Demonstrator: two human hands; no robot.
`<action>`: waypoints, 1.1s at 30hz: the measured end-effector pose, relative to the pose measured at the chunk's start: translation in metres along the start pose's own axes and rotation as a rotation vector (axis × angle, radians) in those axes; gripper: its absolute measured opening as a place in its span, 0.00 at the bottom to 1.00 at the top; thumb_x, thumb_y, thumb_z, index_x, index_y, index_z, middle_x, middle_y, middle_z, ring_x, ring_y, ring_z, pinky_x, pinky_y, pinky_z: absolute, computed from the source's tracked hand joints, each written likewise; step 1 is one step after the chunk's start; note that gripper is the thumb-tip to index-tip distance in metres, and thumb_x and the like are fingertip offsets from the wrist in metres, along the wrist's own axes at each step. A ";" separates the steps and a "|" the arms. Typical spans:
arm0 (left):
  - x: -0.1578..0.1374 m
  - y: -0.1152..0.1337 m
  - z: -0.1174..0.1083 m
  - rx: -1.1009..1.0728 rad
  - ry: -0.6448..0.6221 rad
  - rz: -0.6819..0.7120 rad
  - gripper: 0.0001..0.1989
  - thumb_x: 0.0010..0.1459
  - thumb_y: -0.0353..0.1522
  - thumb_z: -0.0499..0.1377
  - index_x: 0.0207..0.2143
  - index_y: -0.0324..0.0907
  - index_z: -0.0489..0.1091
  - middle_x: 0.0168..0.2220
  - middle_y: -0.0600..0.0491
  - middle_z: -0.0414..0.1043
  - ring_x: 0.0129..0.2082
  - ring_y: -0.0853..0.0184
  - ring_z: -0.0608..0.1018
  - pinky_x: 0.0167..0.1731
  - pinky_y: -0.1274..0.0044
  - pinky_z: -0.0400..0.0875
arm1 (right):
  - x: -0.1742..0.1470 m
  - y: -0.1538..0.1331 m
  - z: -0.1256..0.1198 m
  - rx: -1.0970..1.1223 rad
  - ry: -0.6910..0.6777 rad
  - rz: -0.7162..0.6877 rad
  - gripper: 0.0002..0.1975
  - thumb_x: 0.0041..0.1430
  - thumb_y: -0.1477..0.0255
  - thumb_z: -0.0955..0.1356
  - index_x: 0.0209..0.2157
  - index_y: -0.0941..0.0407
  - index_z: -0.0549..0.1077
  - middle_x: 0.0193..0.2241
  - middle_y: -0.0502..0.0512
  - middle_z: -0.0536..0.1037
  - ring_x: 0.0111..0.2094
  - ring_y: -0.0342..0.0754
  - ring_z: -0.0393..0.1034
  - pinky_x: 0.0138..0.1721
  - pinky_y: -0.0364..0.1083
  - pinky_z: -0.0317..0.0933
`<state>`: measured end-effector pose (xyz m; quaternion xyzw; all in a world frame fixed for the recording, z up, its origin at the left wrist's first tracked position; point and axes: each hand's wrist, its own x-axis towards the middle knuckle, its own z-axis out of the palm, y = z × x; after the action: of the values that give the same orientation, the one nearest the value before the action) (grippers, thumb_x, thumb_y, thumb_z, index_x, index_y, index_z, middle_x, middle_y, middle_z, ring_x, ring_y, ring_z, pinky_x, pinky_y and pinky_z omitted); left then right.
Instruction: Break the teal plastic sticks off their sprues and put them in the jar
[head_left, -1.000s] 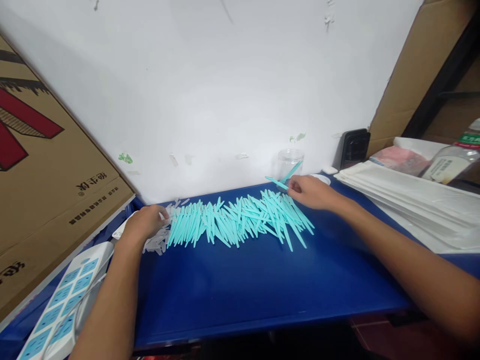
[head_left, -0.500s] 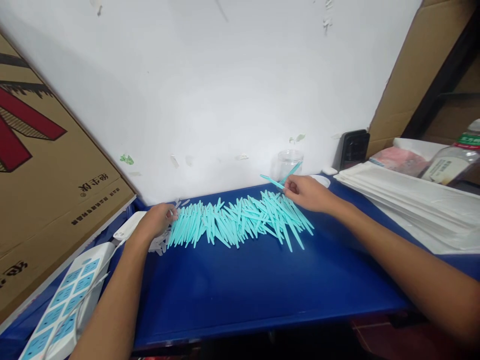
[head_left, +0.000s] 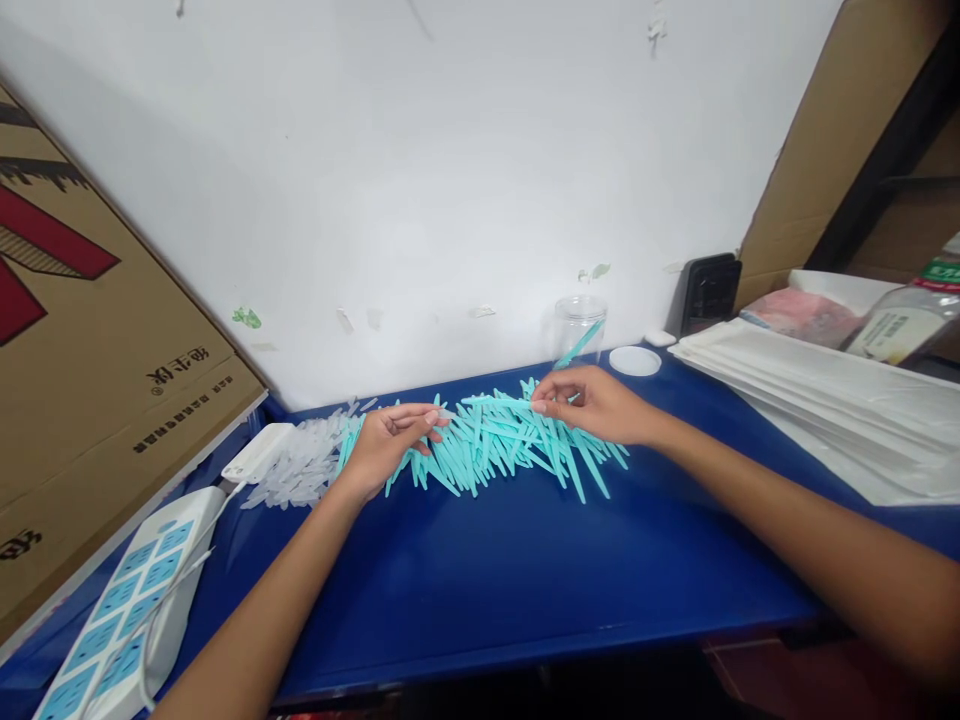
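Observation:
My right hand (head_left: 581, 398) pinches a slim turquoise stick (head_left: 491, 401), shaped like an eyebrow razor, by one end. Its other end points left toward my left hand (head_left: 394, 440). Between the fingertips of that hand is a small clear plastic cap (head_left: 445, 414), apart from the stick's tip. Beneath both hands spreads a long pile of turquoise sticks (head_left: 480, 450), lying mostly side by side. Left of them is a heap of clear caps (head_left: 300, 465), partly behind my left wrist. A clear round jar (head_left: 579, 318) behind the pile has a turquoise stick leaning in it.
A white lid (head_left: 635, 361) lies right of the jar. White flat packs (head_left: 810, 410) are stacked on the right, near a bottle (head_left: 900, 320). On the left are a power strip (head_left: 120, 610), a white box (head_left: 259, 452) and a large carton (head_left: 112, 330). The table (head_left: 480, 570) is blue.
My left hand has moved right from the clear heap, over the turquoise pile. My right hand has come left and down with its stick, bringing the two hands closer together.

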<state>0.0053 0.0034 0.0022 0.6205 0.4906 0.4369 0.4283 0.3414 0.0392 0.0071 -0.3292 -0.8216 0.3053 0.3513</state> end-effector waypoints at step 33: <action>-0.006 -0.002 0.013 0.050 -0.086 0.118 0.13 0.56 0.37 0.72 0.43 0.43 0.85 0.37 0.48 0.84 0.29 0.66 0.81 0.28 0.76 0.78 | -0.001 -0.006 0.007 0.134 -0.132 0.113 0.16 0.61 0.57 0.73 0.36 0.57 0.82 0.28 0.55 0.81 0.28 0.45 0.70 0.30 0.45 0.63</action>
<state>0.0163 -0.0038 -0.0032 0.6771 0.4452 0.4218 0.4067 0.3342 0.0328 0.0072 -0.3299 -0.8009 0.3999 0.2998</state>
